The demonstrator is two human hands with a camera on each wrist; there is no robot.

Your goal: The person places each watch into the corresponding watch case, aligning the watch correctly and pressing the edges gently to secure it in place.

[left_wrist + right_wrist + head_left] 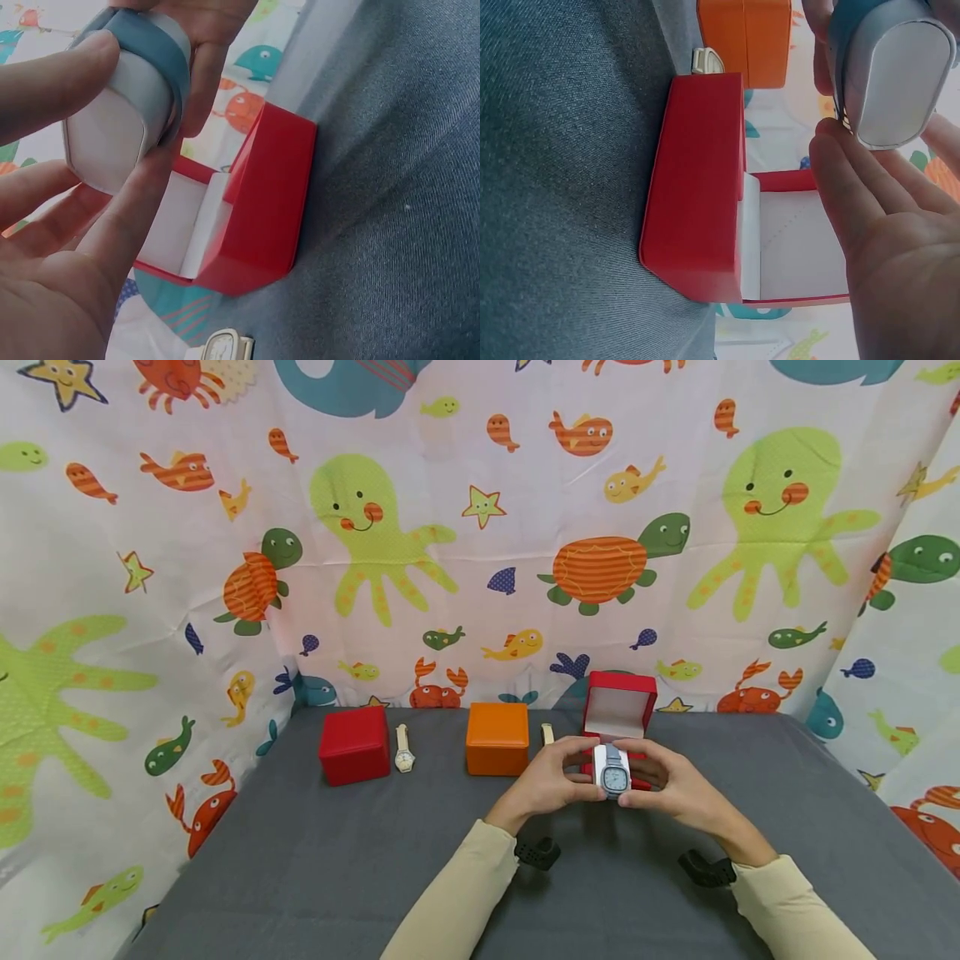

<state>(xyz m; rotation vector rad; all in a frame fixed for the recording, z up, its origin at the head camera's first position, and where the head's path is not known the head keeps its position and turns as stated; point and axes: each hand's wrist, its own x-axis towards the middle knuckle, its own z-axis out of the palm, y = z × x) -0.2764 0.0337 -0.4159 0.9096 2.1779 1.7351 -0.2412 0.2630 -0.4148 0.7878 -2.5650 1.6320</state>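
Observation:
Both hands hold a white cushion (105, 127) with a blue-strapped watch (615, 774) wrapped round it, just above the grey table. My left hand (583, 770) pinches its left side and my right hand (639, 779) grips its right side. Right behind it an open red box (619, 705) stands with its lid up and its white lining (176, 221) bare. The right wrist view shows the cushion's end (897, 79) above the same red box (697, 187), with my right hand's fingers (855, 187) along it. The watch face points up towards me.
A closed orange box (497, 739) and a closed red box (354, 746) stand further left at the back. One light-strapped watch (404, 749) lies between them, another watch (547, 732) beside the orange box. A sea-creature curtain (480, 527) encloses the grey table (315, 860).

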